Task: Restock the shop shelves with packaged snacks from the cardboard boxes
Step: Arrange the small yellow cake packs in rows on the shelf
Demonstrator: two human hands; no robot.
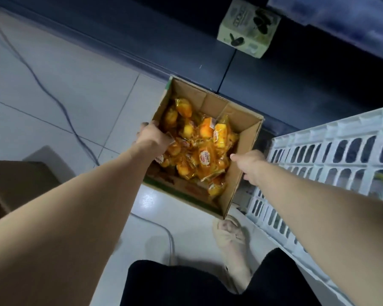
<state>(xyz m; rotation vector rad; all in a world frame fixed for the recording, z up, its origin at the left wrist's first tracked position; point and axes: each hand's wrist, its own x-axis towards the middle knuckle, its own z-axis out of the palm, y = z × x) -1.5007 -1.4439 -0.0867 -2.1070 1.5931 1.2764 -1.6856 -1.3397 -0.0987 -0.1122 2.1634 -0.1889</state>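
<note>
Steady, left hand [152, 138] at nine o'clock curls fingers over the rim of the open brown cardboard box [244, 140], right hand [250, 166] at three pinches the opposite wall, glossy orange snack packets [199, 149] heaped inside; a level box-lift looks next, toward the dark blue shelf [274, 85] at twelve.

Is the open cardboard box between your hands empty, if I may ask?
No, the cardboard box holds a loose pile of orange snack packets.
</note>
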